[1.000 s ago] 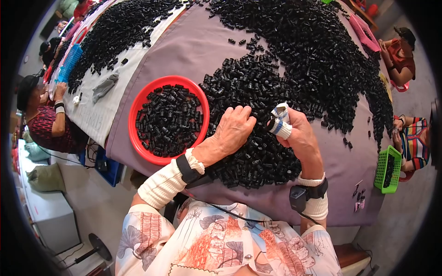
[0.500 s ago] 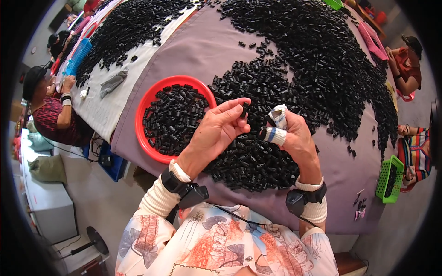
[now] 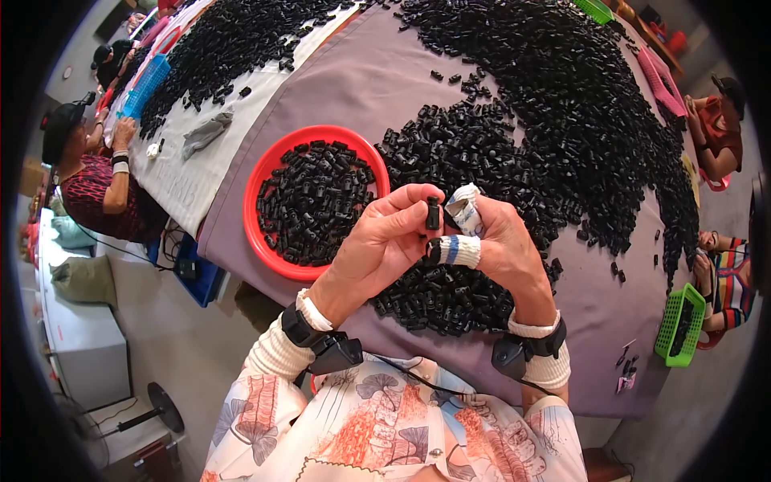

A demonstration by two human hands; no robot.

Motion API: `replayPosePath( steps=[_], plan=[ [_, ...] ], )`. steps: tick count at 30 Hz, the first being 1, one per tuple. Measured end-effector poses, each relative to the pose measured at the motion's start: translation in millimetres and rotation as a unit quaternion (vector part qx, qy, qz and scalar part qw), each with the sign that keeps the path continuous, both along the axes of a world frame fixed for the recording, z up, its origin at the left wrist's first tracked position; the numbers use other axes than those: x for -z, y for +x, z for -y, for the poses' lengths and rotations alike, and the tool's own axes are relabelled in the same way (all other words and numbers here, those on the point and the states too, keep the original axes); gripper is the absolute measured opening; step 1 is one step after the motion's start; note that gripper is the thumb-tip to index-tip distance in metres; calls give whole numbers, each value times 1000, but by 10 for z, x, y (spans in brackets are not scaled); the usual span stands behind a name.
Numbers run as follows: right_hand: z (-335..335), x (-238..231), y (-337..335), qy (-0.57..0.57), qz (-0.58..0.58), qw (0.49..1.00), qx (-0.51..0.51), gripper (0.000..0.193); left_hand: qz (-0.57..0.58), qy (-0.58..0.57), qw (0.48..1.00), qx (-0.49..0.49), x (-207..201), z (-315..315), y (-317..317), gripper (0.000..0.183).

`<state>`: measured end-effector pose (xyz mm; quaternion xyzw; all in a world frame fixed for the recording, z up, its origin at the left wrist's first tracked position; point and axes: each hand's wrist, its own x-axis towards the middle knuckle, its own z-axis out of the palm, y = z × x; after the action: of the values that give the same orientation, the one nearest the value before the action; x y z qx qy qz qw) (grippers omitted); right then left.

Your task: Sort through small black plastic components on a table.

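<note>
While checking the left grip (image 3: 371, 245), saw thumb and forefinger clamped on 1 small black part (image 3: 434, 213), held roughly upright over the near heap (image 3: 438, 309); saw the right grip (image 3: 504, 241) just beside, with wrapped thumb and forefinger standing apart; judged the part light, rigid and probably plastic, hard to crush, yet likely to roll or slip on smooth sides; judged the side walls, near mid-length, best for holding, leaving both ends free; expected the finger wraps (image 3: 462, 251) to add friction, with some loss of feel; could not make out fine detail at that size; for edges, noted the raised rim of the red basin (image 3: 250, 205) at left and the near side of the desk (image 3: 582, 321); found open room over the bare cloth (image 3: 337, 88) beyond the basin; found little between basin and heap, hence judged lifting safer than sliding there.
</note>
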<state>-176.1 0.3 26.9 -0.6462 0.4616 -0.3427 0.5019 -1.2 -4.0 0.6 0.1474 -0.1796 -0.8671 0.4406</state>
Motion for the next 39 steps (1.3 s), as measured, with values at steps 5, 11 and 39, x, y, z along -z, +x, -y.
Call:
replayPosePath(
  steps=[5,11,39],
  plan=[
    [18,-60,16,-16,-28,999,-5,34,-17,-6,1000,13,12,-9,-2,22],
    [57,-22,5,-25,-58,998,-13,34,29,-18,999,-1,11,-22,-23,21],
    [68,-31,118,-26,-22,999,37,24,161,-27,985,-59,-86,26,24,17]
  ],
)
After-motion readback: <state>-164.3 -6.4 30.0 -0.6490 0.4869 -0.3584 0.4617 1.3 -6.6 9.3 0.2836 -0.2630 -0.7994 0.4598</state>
